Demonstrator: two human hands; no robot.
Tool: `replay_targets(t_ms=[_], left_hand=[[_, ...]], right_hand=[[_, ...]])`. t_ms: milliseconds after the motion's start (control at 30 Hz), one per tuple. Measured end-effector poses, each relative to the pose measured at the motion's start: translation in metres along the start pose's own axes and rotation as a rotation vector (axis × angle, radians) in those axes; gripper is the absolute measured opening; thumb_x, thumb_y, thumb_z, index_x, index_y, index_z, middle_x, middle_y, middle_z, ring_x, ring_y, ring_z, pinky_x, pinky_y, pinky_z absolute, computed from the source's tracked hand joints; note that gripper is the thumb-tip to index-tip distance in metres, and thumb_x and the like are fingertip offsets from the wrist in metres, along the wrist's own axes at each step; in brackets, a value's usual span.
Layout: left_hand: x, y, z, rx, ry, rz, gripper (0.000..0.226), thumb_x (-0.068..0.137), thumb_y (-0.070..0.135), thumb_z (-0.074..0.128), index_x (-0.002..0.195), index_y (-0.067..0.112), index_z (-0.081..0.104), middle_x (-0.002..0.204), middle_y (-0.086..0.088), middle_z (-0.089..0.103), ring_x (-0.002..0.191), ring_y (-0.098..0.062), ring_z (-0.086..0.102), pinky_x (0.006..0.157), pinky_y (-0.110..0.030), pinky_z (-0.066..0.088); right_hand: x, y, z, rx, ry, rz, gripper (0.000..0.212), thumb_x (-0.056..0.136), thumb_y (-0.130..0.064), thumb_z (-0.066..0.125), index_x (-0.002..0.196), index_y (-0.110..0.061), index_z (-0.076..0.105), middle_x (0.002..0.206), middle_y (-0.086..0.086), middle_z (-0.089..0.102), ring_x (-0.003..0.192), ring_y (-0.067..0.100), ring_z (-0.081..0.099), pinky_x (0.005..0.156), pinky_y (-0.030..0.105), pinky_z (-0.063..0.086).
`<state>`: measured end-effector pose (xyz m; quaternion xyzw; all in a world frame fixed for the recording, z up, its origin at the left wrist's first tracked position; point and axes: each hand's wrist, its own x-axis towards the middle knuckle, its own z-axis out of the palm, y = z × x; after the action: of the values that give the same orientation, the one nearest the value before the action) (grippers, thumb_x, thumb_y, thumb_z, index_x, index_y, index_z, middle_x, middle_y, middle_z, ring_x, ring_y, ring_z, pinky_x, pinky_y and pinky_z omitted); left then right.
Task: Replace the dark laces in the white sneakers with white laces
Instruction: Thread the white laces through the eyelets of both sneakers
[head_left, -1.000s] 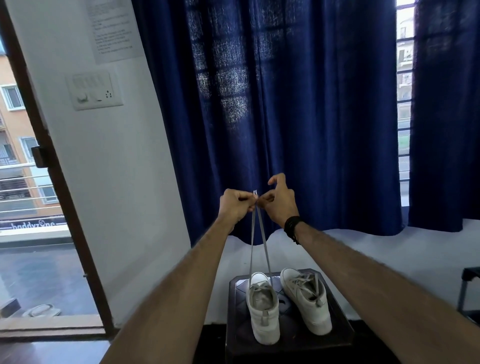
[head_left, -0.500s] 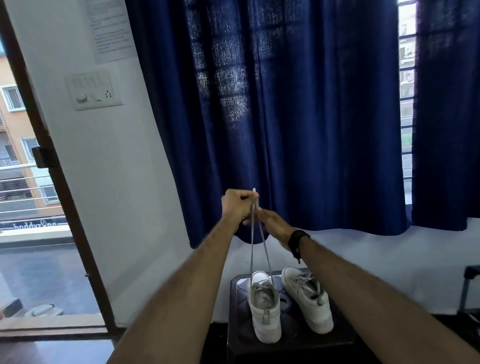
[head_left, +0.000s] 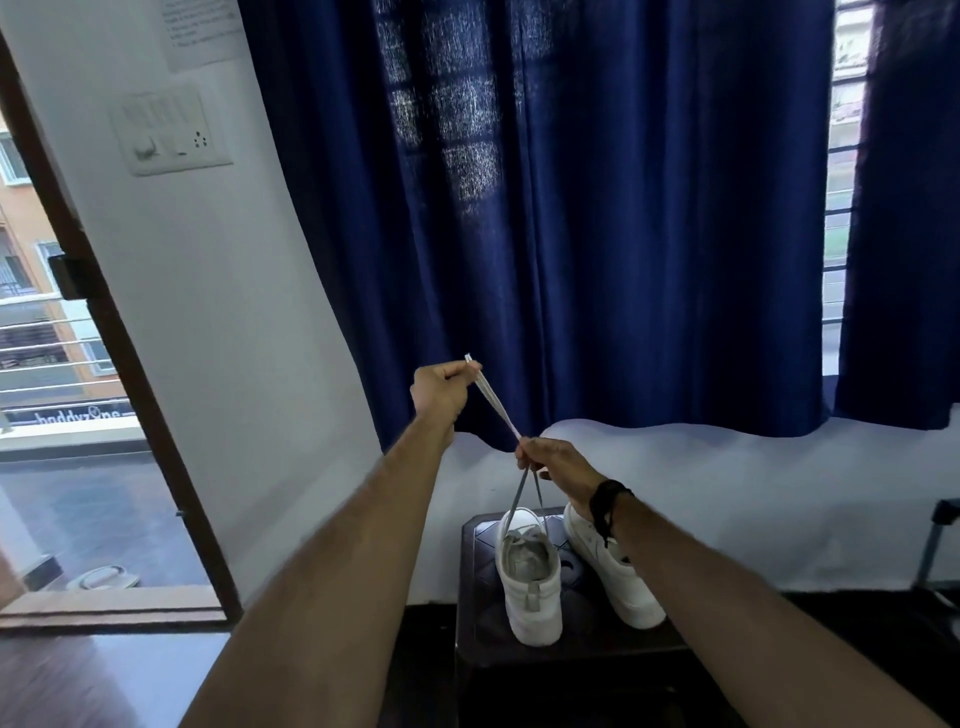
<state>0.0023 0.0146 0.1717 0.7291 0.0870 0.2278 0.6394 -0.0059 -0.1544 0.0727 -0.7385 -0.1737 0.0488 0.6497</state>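
Left hand (head_left: 441, 391) is raised above the shoes, its fingers pinching both tips of a pale lace (head_left: 496, 405) so that the stiff ends poke out just past the knuckles. Lower and nearer the shoes, the right hand (head_left: 558, 465) pinches the same two strands together where they come up out of the left sneaker (head_left: 530, 577), and from there they part and run down to the top eyelets. From the one head view I can see both white sneakers standing side by side on a dark stool (head_left: 478, 618), toes pointing away, the right sneaker (head_left: 615, 577) half hidden behind the wrist with its dark wristband (head_left: 605, 501). I judge the lace to be light, soft and limp, going slack the moment tension drops, so it wants holding close to the hard tips for threading and at mid-length for drawing up evenly. The shoe looks light enough to lift or tip if the pull is sharp. Nothing here is a container proper; the shoes' openings show only grey lining. A blue curtain (head_left: 571, 234) hangs behind.
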Motion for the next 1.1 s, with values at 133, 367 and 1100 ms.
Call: replay_targets(t_ms=[133,367,1100], left_hand=[[0.014,-0.029,-0.006,-0.037,0.085,-0.093,0.012,0.084,0.027,0.078,0.094,0.02,0.078,0.097,-0.002,0.072,0.088,-0.017,0.063,0.086,-0.032,0.057],[0.003,-0.111,-0.01,0.583,0.137,-0.454,0.069,0.076,0.032,0.071,0.137,0.009,0.047,0.132,-0.013,0.051,0.121,-0.033,0.048,0.102,-0.041,0.045],[-0.024,-0.138,0.026,0.365,-0.612,0.013,0.012,0.091,0.01,0.067,0.096,0.008,0.078,0.081,0.0,0.07,0.069,-0.004,0.061,0.069,-0.016,0.048]], right_hand=[[-0.003,0.005,-0.007,-0.061,-0.018,0.039,0.031,0.102,-0.03,0.044,0.08,-0.018,0.063,0.091,-0.003,0.07,0.081,0.008,0.051,0.079,0.027,0.038],[0.017,-0.005,-0.019,-0.52,-0.045,-0.018,0.029,0.092,-0.028,0.056,0.07,-0.017,0.071,0.081,-0.002,0.073,0.083,0.01,0.064,0.081,0.023,0.046],[0.047,0.021,-0.03,-0.849,0.114,-0.183,0.012,0.089,-0.028,0.069,0.086,-0.022,0.079,0.082,-0.005,0.075,0.071,0.005,0.061,0.074,0.019,0.048]])
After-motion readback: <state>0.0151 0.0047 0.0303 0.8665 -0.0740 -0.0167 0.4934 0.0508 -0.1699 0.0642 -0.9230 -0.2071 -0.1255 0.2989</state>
